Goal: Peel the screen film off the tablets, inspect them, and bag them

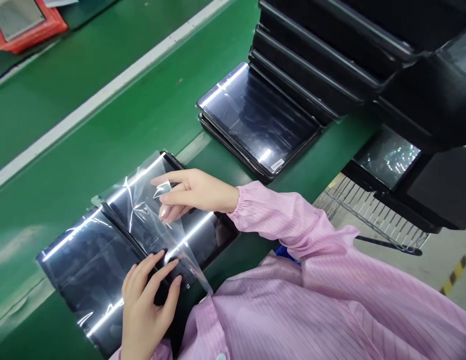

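A tablet-like dark screen panel (221, 232) lies in front of me, with a clear plastic film (142, 210) across its left part. My right hand (195, 192) is over the film's raised edge, index finger stretched out and the other fingers curled against the sheet. Its thumb is partly hidden. My left hand (150, 300) rests with spread fingers on the near edge of the panel and film. Left of it lies another glossy dark panel (93, 275), its near corner partly behind my left hand.
Stacked dark screen panels (255, 120) lie farther along the green bench (150, 100). Black trays (315, 55) are piled at the upper right. A wire rack (368, 215) stands below the bench edge. A red-framed item (48, 30) is at the upper left.
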A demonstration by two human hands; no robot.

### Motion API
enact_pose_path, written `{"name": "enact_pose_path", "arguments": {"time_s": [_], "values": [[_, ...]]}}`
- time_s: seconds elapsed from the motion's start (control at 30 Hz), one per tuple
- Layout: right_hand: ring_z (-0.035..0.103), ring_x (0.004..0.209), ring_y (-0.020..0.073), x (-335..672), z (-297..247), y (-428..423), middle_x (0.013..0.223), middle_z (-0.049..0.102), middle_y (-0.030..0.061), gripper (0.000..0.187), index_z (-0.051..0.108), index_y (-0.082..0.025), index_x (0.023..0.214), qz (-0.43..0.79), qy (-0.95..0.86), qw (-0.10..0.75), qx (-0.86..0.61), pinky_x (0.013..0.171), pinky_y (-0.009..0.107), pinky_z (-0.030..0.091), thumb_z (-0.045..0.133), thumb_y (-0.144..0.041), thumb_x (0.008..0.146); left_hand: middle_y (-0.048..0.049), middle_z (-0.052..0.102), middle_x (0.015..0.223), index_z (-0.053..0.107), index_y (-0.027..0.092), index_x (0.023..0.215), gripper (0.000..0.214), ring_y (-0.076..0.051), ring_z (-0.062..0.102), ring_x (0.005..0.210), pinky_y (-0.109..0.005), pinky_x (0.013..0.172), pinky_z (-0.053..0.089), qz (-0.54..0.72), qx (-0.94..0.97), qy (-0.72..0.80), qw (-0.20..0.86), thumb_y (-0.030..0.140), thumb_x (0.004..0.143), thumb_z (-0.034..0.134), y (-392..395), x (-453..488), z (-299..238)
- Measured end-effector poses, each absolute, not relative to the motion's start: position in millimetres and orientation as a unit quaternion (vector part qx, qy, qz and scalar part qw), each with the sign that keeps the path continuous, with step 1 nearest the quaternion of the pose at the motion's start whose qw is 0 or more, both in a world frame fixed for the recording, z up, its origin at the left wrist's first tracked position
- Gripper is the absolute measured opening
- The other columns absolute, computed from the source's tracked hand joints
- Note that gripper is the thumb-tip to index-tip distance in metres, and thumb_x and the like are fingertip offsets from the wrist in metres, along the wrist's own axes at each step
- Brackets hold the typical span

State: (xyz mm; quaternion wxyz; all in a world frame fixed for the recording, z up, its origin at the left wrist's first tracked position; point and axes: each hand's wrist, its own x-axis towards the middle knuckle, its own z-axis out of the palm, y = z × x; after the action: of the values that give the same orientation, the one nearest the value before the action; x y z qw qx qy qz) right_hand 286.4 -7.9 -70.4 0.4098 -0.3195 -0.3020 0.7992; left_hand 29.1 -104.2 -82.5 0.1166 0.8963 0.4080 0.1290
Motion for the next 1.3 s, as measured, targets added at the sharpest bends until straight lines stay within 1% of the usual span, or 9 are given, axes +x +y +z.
{"name": "enact_pose_path", "arguments": {"time_s": [0.13, 0.33, 0.4, 0.6, 0.87, 0.97, 1.13, 1.23, 1.3], "values": [[0.07, 0.061, 0.0118, 293, -79, -4, 0.069, 0.072, 0.0006, 0.032, 0.06, -0.01, 0.126, 0.752, -0.348, 0.416, -0.375, 0.059, 0.021, 0.059, 0.059, -0.008, 0.095, -0.013, 0.06, 0.127, 0.06, 0.023, 0.117, 0.028, -0.032, 0.056, 0.119, -0.056, 0.112, 0.035, 0.13, 0.895, 0.41, 0.121, 0.013, 0.09, 0.061, -104, 28, -84], [0.068, 0.081, 0.0145, 287, -96, 22, 0.11, 0.069, 0.0114, 0.043, 0.06, -0.009, 0.127, 0.621, -0.374, 0.489, -0.485, 0.056, 0.023, 0.06, 0.066, -0.007, 0.084, -0.0121, 0.06, 0.13, 0.061, 0.024, 0.119, 0.032, -0.032, 0.056, 0.123, -0.058, 0.115, 0.033, 0.124, 0.893, 0.413, 0.129, 0.012, 0.09, 0.061, -105, 27, -83], [0.068, 0.077, 0.0138, 286, -100, 29, 0.102, 0.071, 0.0092, 0.041, 0.061, -0.009, 0.123, 0.62, -0.384, 0.492, -0.476, 0.055, 0.023, 0.06, 0.063, -0.004, 0.083, -0.0116, 0.06, 0.133, 0.06, 0.026, 0.122, 0.035, -0.032, 0.055, 0.126, -0.058, 0.116, 0.032, 0.121, 0.893, 0.413, 0.132, 0.012, 0.09, 0.061, -106, 26, -84], [0.068, 0.075, 0.0108, 290, -103, 28, 0.074, 0.072, 0.0015, 0.02, 0.069, -0.014, 0.069, 0.605, -0.434, 0.537, -0.397, 0.064, 0.019, 0.056, 0.059, 0.004, 0.073, -0.0146, 0.048, 0.148, 0.057, 0.026, 0.129, 0.04, -0.037, 0.047, 0.136, -0.061, 0.115, 0.033, 0.122, 0.88, 0.442, 0.126, 0.017, 0.09, 0.062, -111, 23, -86], [0.072, 0.078, 0.0145, 303, -108, 23, 0.074, 0.072, 0.0005, 0.012, 0.06, -0.017, 0.065, 0.687, -0.351, 0.546, -0.327, 0.072, 0.026, 0.058, 0.059, -0.005, 0.069, -0.0173, 0.035, 0.157, 0.05, 0.025, 0.135, 0.049, -0.042, 0.033, 0.146, -0.064, 0.116, 0.029, 0.131, 0.853, 0.491, 0.118, 0.024, 0.089, 0.066, -113, 24, -87], [0.07, 0.077, 0.0166, 309, -111, 20, 0.067, 0.062, -0.0008, 0.012, 0.052, -0.018, 0.063, 0.71, -0.316, 0.549, -0.307, 0.075, 0.031, 0.057, 0.057, -0.009, 0.069, -0.0214, 0.04, 0.152, 0.049, 0.021, 0.121, 0.041, -0.041, 0.034, 0.146, -0.066, 0.115, 0.031, 0.185, 0.828, 0.515, 0.119, 0.022, 0.086, 0.069, -116, 27, -89], [0.058, 0.062, 0.017, 316, -112, 21, 0.058, 0.039, -0.004, 0.031, 0.035, -0.023, 0.056, 0.679, -0.351, 0.547, -0.341, 0.078, 0.043, 0.055, 0.062, -0.028, 0.07, -0.0219, 0.051, 0.139, 0.041, 0.022, 0.1, 0.031, -0.039, 0.042, 0.142, -0.067, 0.112, 0.034, 0.225, 0.807, 0.533, 0.121, 0.019, 0.083, 0.067, -121, 29, -88], [0.045, 0.053, 0.013, 317, -109, 26, 0.053, 0.028, -0.0053, 0.045, 0.024, -0.023, 0.052, 0.659, -0.387, 0.535, -0.359, 0.069, 0.042, 0.051, 0.06, -0.037, 0.075, -0.0239, 0.047, 0.145, 0.044, 0.019, 0.114, 0.036, -0.039, 0.037, 0.145, -0.067, 0.115, 0.028, 0.184, 0.813, 0.536, 0.13, 0.023, 0.084, 0.064, -118, 20, -84], [0.037, 0.048, 0.0086, 317, -107, 28, 0.05, 0.022, -0.0057, 0.052, 0.016, -0.02, 0.049, 0.648, -0.389, 0.528, -0.387, 0.06, 0.038, 0.043, 0.05, -0.038, 0.084, -0.0247, 0.044, 0.149, 0.04, 0.015, 0.132, 0.053, -0.04, 0.036, 0.146, -0.066, 0.117, 0.026, 0.163, 0.809, 0.55, 0.127, 0.028, 0.086, 0.063, -112, 8, -83]]}}
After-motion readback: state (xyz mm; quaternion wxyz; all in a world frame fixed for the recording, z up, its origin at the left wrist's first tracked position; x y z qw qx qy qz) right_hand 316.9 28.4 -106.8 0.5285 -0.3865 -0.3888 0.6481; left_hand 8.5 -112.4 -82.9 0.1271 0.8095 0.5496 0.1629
